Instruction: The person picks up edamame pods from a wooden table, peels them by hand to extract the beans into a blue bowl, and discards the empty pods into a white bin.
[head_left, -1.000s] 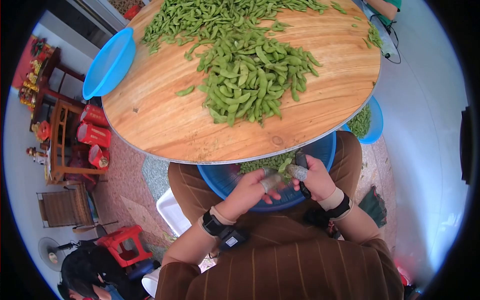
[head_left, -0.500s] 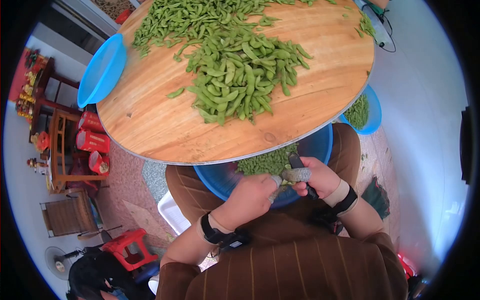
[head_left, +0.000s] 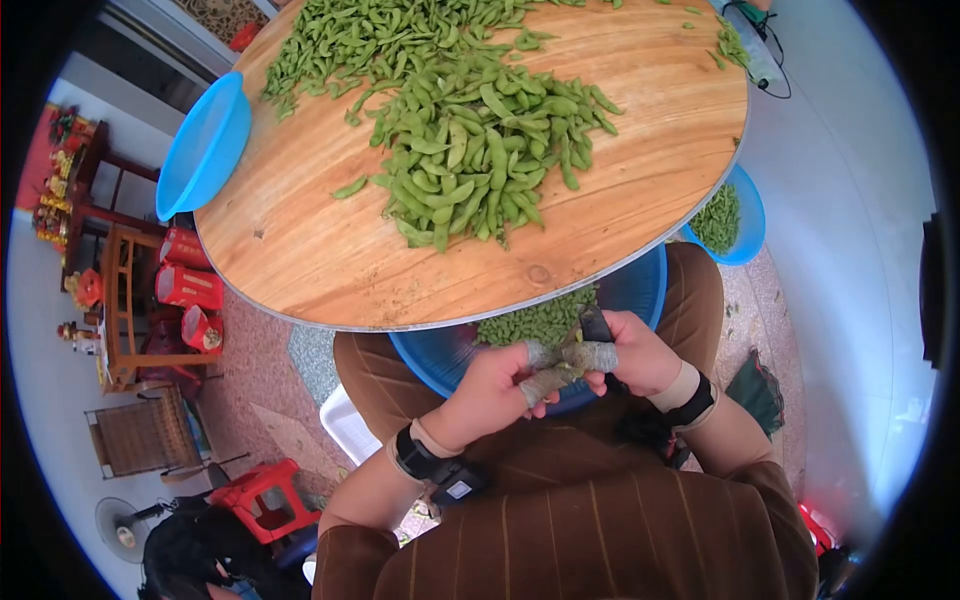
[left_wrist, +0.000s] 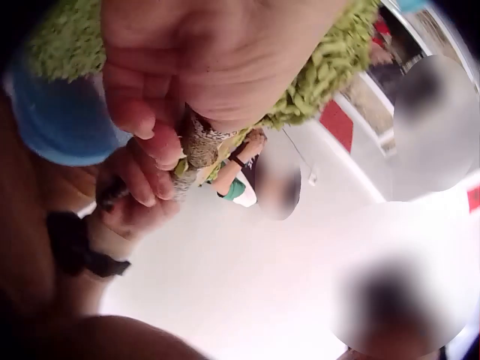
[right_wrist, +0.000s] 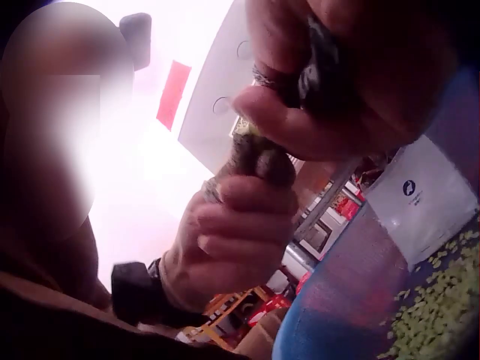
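Pinching a green pod, mostly hidden by the grey-wrapped fingertips, my left hand meets my right hand just off the near edge of the round wooden table. My right fingers are curled round a dark object; I cannot tell its full shape. Below my hands sits a large blue basin, partly under that edge, with shelled green beans inside. A pile of pods spreads from the table's middle to its far edge, one loose pod lying left of it.
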